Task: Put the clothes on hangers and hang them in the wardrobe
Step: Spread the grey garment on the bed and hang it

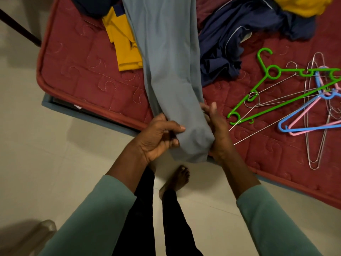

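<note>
A long grey-blue garment [169, 71] stretches from the top of the view down over the maroon mattress [83, 76] to its near edge. My left hand [158, 137] pinches the garment's lower end from the left, thumb on top. My right hand [215, 130] grips the same end from the right, its fingers partly hidden behind the cloth. To the right on the mattress lie a green plastic hanger [267, 89], a blue hanger [302, 124], a pink hanger [313, 115] and several thin wire hangers [313, 126], tangled together.
A yellow garment [125, 47] lies left of the grey one, a dark navy garment [236, 39] to its right, another yellow piece [302, 6] at top right. Pale tiled floor [55, 163] surrounds the bed corner; my bare foot [177, 180] stands below the hands.
</note>
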### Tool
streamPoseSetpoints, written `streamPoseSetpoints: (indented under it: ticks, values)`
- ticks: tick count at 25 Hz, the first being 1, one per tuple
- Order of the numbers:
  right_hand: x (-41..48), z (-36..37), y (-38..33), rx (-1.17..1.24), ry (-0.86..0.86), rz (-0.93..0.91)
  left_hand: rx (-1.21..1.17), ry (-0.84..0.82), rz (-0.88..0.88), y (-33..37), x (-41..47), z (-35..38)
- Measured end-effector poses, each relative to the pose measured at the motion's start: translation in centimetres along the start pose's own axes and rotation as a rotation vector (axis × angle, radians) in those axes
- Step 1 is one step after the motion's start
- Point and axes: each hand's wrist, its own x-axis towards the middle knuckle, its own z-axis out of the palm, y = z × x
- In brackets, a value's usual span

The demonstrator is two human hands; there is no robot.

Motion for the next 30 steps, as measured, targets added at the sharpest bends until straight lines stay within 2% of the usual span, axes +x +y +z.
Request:
streamPoseSetpoints:
  ticks: [2, 4, 7, 11, 13, 15, 17, 19, 21, 24, 25, 26, 27, 28, 29, 30]
  values:
    - [0.4, 0.5, -1.9, -0.063, -0.1, 0.09, -0.072, -0.048, -0.03, -0.9, 0.3, 0.0]
    - [0.8, 0.6, -3.0, -0.263, -0.096, 0.017, -0.262, -0.095, -0.012, -1.0, 0.7, 0.3]
    - [0.9, 0.6, -3.5, -0.435, -0.021, -0.078, -0.466, -0.103, 0.08, -1.3, 2.3, 0.9]
    - [0.1, 1.5, -2.5, -0.622, 0.109, -0.218, -0.493, 0.005, 0.043, -2.3, 4.6, 1.8]
    - [0.2, 1.7, -2.4, -0.599, 0.144, -0.137, -0.39, 0.055, 0.001, -2.6, 4.7, 2.5]
    - [0.8, 1.8, -2.9, -0.545, 0.133, -0.005, -0.118, 0.155, -0.003, -2.7, 4.5, 2.9]
    - [1.6, 2.4, -3.6, -0.485, 0.077, 0.05, 0.204, 0.296, 0.102, -3.1, 4.3, 2.6]
    - [2.3, 3.1, -4.1, -0.46, 0.046, 0.056, 0.388, 0.386, 0.276, -3.4, 4.1, 1.9]
    - [2.7, 3.5, -4.3, -0.395, 0.045, 0.087, 0.379, 0.37, 0.354, -2.9, 3.5, 1.7]
    - [3.0, 3.5, -4.6, -0.215, -0.043, 0.155, 0.251, 0.315, 0.335, -2.1, 3.4, 1.4]
    - [3.1, 3.6, -4.7, -0.222, -0.068, 0.155, 0.32, 0.318, 0.363, -2.1, 3.6, 1.3]
    - [3.5, 3.9, -4.8, -0.248, -0.06, 0.137, 0.49, 0.341, 0.438, -2.4, 4.0, 1.2]
    - [4.0, 4.3, -5.0, -0.276, -0.028, 0.108, 0.683, 0.39, 0.529, -2.8, 4.2, 1.0]
    - [4.4, 4.8, -5.3, -0.295, 0.019, 0.082, 0.769, 0.44, 0.604, -3.3, 4.6, 0.8]
    - [4.8, 5.1, -5.6, -0.308, 0.067, 0.06, 0.719, 0.464, 0.627, -3.5, 4.7, 0.8]
    - [5.0, 5.3, -5.9, -0.324, 0.103, 0.04, 0.484, 0.432, 0.59, -3.1, 4.6, 0.8]
